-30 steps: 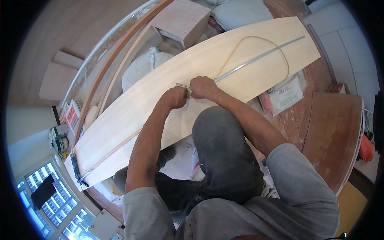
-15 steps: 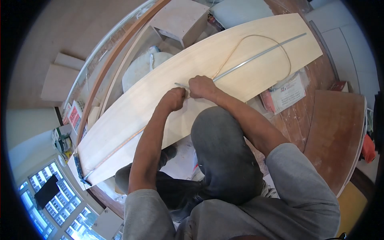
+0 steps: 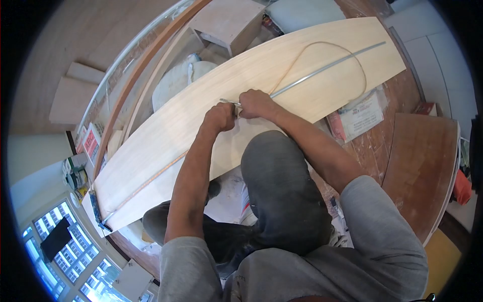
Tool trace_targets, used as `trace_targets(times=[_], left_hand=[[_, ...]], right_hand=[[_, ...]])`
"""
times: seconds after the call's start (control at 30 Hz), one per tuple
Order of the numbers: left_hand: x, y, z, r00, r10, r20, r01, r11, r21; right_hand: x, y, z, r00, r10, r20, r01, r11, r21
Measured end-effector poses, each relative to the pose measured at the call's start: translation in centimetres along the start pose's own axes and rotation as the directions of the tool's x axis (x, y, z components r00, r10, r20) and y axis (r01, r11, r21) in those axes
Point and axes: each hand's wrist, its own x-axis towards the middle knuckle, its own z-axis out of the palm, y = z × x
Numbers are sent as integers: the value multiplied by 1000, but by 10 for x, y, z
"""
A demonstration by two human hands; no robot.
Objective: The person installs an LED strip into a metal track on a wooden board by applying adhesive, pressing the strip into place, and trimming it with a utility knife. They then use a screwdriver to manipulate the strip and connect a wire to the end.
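A long pale wooden panel (image 3: 201,90) with a curved edge lies across in front of me. My left hand (image 3: 220,117) is closed near its middle, and an orange cord (image 3: 160,176) runs up toward it from the lower left. Just right of it, my right hand (image 3: 255,103) is closed around a thin metal piece (image 3: 229,102), whose tip sticks out leftward above my left knuckles. The grip hides what kind it is. Beyond the right hand, a straight metal tube (image 3: 327,69) lies along the panel. A loop of the cord curves over it.
A blue-and-black tool (image 3: 97,211) sits at the panel's left end. Behind stand a wooden box (image 3: 229,22), white sacks (image 3: 176,85) and a curved brown rail (image 3: 128,83). A printed bag (image 3: 358,116) and a brown board (image 3: 421,166) lie right. My bent knee (image 3: 274,176) is close to the panel.
My hands stay close together and closed, with a small turn of the wrists. The metal tip has risen slightly between them. The whole view has shifted a little.
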Motion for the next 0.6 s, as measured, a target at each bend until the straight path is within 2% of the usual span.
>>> trace_targets(times=[0.17,0.47,0.53,0.6], left_hand=[[0,4,1,1000,-7,8,7,999,33],[0,2,1,999,-21,47,20,1000,24],[-3,-6,-3,999,31,16,-28,984,-175],[1,-9,1,999,42,-14,-43,987,-152]], right_hand=[[2,4,-6,996,-46,80,48,999,-19],[-2,-14,-4,999,53,6,-53,996,-73],[-4,-15,-9,997,68,20,-67,996,-54],[-3,-14,-10,998,62,12,-61,996,-58]])
